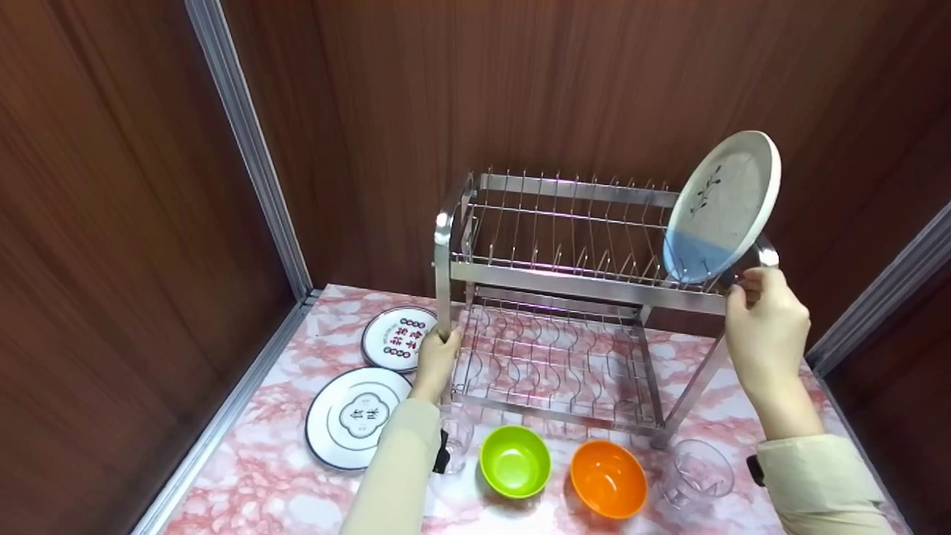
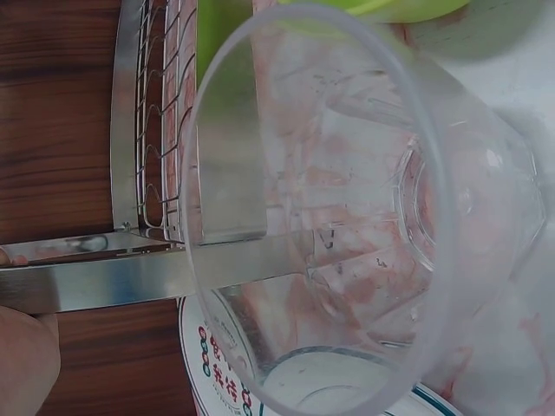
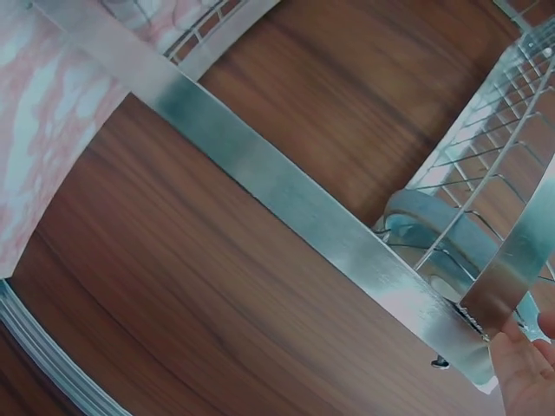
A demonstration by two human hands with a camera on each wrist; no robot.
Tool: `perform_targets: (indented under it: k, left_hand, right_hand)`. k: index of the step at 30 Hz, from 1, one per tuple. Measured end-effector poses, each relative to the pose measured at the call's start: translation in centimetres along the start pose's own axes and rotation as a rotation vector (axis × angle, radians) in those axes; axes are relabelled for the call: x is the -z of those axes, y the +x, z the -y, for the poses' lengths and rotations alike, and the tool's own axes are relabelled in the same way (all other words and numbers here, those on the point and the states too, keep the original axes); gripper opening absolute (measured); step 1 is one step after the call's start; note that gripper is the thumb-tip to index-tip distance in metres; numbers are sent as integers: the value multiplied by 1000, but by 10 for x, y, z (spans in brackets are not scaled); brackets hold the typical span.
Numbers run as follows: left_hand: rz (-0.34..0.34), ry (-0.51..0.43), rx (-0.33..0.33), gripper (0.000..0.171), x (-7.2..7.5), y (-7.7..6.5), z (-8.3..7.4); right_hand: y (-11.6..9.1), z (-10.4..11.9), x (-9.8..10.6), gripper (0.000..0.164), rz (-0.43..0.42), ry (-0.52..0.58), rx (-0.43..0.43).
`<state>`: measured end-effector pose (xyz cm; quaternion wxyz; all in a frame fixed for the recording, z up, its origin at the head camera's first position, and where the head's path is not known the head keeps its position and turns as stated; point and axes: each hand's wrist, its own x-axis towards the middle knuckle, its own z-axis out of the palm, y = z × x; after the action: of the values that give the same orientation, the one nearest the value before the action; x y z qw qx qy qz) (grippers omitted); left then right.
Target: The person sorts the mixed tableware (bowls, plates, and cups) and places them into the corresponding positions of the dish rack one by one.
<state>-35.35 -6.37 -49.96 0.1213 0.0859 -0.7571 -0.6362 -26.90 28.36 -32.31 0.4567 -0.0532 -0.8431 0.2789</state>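
A two-tier metal dish rack [image 1: 579,285] stands on the table in the head view. My left hand [image 1: 437,358] grips its left front post, fingers wrapped below the upper tier. At the upper right corner my right hand [image 1: 769,334] has its thumb and fingers curled on the end of the front rail. Just beyond those fingers, a large oval plate [image 1: 732,189] with a leaf print and blue lower edge leans upright in the top tier's right end. In the right wrist view, fingertips [image 3: 520,364] meet the rail corner, beside the plate's blue edge [image 3: 442,217].
Two patterned plates [image 1: 349,427] lie left of the rack. In front stand a green bowl [image 1: 514,462], an orange bowl [image 1: 609,479] and a clear cup [image 1: 698,475] at right. Another clear cup [image 2: 438,208] is close under the left wrist. Wood-patterned walls [image 1: 520,89] enclose the table.
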Motion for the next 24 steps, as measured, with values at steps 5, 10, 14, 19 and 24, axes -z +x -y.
perform_targets:
  k: [5,10,14,19,24]
  left_hand:
    - [11,-6,-1,23,1,2,2]
    - [17,-22,-2,23,0,2,4]
    - [13,-33,2,24,0,2,6]
    - [14,-28,-2,25,-1,1,4]
    - [9,-21,-3,22,-1,0,2]
  right_hand:
    - [-8,-7,-1,17,-38,53,35]
    - [-19,-12,-2,16,-77,120,73]
    - [-28,-16,-6,21,-103,225,55]
    - [-38,-22,-11,35,-117,424,-43]
    - [-49,-33,-18,51,-117,469,-116]
